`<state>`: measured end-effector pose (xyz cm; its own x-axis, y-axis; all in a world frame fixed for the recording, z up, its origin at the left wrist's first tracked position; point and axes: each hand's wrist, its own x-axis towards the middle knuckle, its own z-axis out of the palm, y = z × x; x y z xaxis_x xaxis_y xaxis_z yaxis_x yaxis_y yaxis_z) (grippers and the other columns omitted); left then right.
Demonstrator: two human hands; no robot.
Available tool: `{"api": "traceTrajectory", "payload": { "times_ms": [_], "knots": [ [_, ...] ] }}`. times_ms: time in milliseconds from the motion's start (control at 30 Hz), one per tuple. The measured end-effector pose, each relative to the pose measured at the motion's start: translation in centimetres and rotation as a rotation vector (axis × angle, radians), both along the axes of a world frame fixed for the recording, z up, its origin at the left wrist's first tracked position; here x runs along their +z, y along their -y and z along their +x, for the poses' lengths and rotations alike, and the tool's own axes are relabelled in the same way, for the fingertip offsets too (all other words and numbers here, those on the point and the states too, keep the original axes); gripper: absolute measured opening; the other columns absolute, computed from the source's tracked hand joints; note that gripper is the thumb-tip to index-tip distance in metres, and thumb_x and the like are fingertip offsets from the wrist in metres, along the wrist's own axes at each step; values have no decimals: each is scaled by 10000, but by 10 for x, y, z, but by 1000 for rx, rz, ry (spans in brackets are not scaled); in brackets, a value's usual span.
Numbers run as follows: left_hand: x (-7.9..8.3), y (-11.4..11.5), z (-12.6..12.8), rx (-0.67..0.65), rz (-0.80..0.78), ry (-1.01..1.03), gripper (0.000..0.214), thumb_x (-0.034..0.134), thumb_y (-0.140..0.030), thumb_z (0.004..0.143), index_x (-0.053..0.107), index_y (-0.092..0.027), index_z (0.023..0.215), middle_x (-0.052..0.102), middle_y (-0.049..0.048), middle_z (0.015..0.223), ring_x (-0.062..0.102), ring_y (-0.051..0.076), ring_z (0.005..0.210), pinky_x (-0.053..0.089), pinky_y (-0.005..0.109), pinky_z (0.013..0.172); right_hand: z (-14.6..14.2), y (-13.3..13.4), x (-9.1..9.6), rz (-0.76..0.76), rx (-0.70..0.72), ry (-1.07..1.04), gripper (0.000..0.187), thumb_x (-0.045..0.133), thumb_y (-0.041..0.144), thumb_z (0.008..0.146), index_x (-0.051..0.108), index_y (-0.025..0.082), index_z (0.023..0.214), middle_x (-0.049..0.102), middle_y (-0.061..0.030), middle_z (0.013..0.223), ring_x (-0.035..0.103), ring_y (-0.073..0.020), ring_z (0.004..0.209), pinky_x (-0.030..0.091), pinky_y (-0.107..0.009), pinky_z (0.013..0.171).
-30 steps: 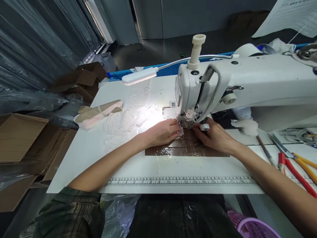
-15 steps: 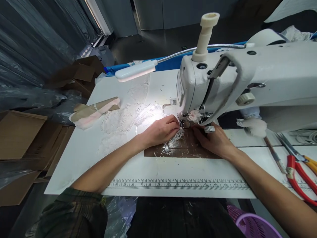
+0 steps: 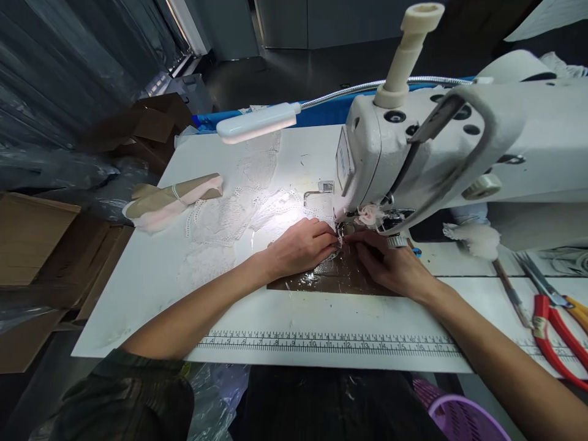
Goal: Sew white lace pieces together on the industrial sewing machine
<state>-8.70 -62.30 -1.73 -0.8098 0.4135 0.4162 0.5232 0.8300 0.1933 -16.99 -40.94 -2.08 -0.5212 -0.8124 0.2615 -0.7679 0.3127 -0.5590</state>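
My left hand [image 3: 307, 246] is closed with its fingertips on a small strip of white lace [image 3: 332, 255] beside the needle area of the white sewing machine [image 3: 367, 153]. Most of that strip is hidden under the fingers. My right hand [image 3: 390, 260] reaches in below the machine head, its thumb and forefinger pinched together at the lace's right end by the presser foot. Under both hands lies a shiny brown sheet [image 3: 331, 278]. More white lace [image 3: 225, 214] spreads over the table to the left of my left hand.
A banded beige and pink fabric roll [image 3: 177, 199] lies at the left. A lamp [image 3: 257, 124] hangs over the lace. Red-handled scissors [image 3: 544, 318] and a thin tool [image 3: 512, 294] lie at the right. A printed ruler [image 3: 321, 343] runs along the front edge, above a purple basket [image 3: 463, 419].
My right hand's fingertips have come left to the lace near the needle. My left hand has moved slightly forward and right, covering more of the lace. The camera view has shifted a little.
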Motion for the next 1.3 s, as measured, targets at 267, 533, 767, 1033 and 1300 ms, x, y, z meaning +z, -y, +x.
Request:
{"api": "traceTrajectory", "payload": {
  "times_ms": [267, 533, 767, 1033, 1300],
  "knots": [
    [0, 5, -2, -70, 126, 16, 159, 521, -200, 913, 651, -130, 971, 680, 97, 958, 637, 180, 896, 563, 346, 779, 3, 4, -3, 76, 11, -51, 353, 420, 225, 926, 625, 253, 1212, 624, -98, 1160, 612, -249, 973, 517, -377, 760],
    [6, 5, -1, -103, -14, -2, 158, 510, -187, 907, 666, -162, 914, 692, 76, 992, 608, 161, 788, 527, 338, 729, 4, 7, 3, 131, 38, -101, 305, 435, 254, 907, 671, 245, 1100, 642, -100, 1131, 609, -290, 955, 490, -374, 720],
    [4, 5, -1, -108, -15, -39, 158, 521, -196, 899, 675, -165, 916, 698, 72, 982, 619, 162, 804, 534, 341, 735, 1, 2, 5, -26, -58, 49, 293, 448, 141, 835, 662, 209, 1024, 664, -68, 958, 620, -216, 851, 483, -336, 754],
    [3, 3, 0, -103, -41, -121, 145, 539, -201, 888, 680, -168, 896, 712, 63, 961, 624, 156, 772, 533, 332, 702, 10, 2, 5, 33, -38, 70, 299, 410, 194, 905, 653, 201, 1079, 631, -91, 967, 593, -204, 806, 469, -331, 717],
    [0, 3, 1, -100, -81, -141, 143, 534, -212, 895, 672, -173, 901, 703, 64, 973, 616, 152, 763, 519, 329, 702, 11, 4, -3, 78, 22, -99, 345, 435, 179, 886, 674, 236, 1130, 586, -113, 1036, 572, -227, 819, 484, -396, 740]
  ]
}}
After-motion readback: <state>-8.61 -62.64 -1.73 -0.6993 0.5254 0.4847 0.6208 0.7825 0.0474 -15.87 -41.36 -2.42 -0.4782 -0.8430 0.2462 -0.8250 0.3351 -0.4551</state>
